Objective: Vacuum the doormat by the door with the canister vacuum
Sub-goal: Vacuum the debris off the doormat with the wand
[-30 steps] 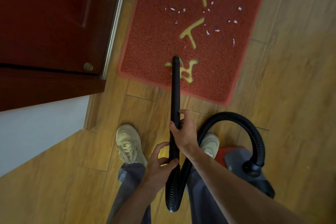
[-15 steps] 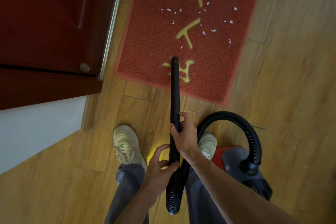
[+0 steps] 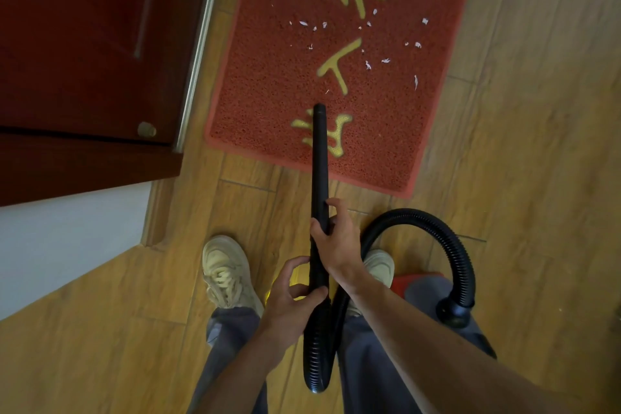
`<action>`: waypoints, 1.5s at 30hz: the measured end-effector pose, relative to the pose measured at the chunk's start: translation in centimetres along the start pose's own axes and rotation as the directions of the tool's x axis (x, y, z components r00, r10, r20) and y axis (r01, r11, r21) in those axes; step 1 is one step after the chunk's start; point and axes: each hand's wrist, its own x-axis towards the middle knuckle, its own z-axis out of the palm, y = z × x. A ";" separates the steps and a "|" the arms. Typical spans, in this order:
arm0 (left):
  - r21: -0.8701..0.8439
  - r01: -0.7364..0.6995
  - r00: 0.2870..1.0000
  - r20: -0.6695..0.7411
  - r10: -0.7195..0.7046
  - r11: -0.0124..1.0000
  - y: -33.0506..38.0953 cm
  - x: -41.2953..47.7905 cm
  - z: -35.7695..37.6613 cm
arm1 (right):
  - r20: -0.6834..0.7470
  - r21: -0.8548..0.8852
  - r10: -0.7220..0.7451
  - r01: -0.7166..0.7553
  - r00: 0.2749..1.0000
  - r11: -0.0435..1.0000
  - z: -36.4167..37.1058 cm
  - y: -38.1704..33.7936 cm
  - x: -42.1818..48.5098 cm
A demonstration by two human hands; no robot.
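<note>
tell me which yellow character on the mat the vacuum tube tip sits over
The character at the mat's near edge: the tube crosses it. The other two lie farther up, among white scraps.

Person, head-camera view.
- Forearms [image 3: 437, 346]: bare to the frame edge.
- Trousers [image 3: 232, 329]: loose, grey-blue, hems bunched over the shoes.
- Left shoe [image 3: 228, 274]: cream lace-up trainer, chunky pale sole.
- Right shoe [image 3: 379, 267]: matching, partly hidden.

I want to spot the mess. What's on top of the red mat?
White scraps lie scattered on the mat. The black tube hides part of the nearest yellow sign.
</note>
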 end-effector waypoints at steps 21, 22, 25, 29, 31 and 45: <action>0.034 -0.046 0.998 -0.046 0.048 0.998 2.2 1.0 2.4 | 0.010 0.054 -0.057 0.056 0.998 0.997 -2.3 -0.8 2.7; 0.035 -0.039 0.998 -0.053 0.040 0.999 2.2 1.1 2.6 | 0.023 0.046 -0.047 0.046 0.999 0.998 -2.4 -0.8 2.9; 0.044 -0.040 0.997 -0.059 0.043 0.998 2.3 1.0 3.1 | 0.016 0.044 -0.055 0.054 0.998 0.998 -2.8 -0.7 2.8; 0.056 -0.063 0.996 -0.054 0.066 0.996 2.7 1.2 3.8 | -0.023 0.079 -0.068 0.070 0.997 0.994 -3.8 -0.6 2.9; 0.053 -0.055 0.997 -0.051 0.057 0.997 2.6 1.5 4.3 | 0.016 0.064 -0.035 0.034 0.999 0.997 -4.4 -0.3 3.4; 0.054 -0.099 0.993 -0.062 0.103 0.994 5.0 2.3 7.4 | 0.032 0.084 -0.046 0.043 0.998 0.996 -7.6 -0.9 5.9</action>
